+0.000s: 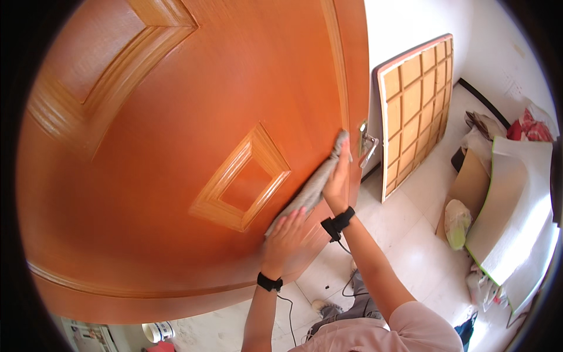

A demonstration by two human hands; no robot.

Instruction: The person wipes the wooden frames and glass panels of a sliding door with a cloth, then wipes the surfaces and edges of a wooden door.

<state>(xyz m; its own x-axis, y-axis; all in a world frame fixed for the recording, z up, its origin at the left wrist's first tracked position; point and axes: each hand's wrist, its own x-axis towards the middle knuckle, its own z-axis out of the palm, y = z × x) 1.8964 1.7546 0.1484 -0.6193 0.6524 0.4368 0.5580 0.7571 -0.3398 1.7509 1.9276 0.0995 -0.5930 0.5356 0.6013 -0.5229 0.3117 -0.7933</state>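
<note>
A grey cloth [311, 190], folded into a long strip, lies slantwise against an orange-brown wooden door [211, 88]. My right hand [338, 178] holds its upper end, close to the metal lever handle [368, 145]. At the lower end, my left hand [283, 240] has its fingers laid over the cloth and is slightly blurred. The cloth hides part of the door's face. Just left of it, a diamond-shaped raised moulding [244, 178] stands out from the door. Black bands with cables circle both wrists.
A panel with a gridded back [415, 114] leans on the wall beyond the door edge. Right of me are a curved silvery sheet with green edging [506, 198], brown cardboard [468, 182] and a bagged item [456, 224]. A white tub [157, 331] lies at lower left on the tiled floor [409, 220].
</note>
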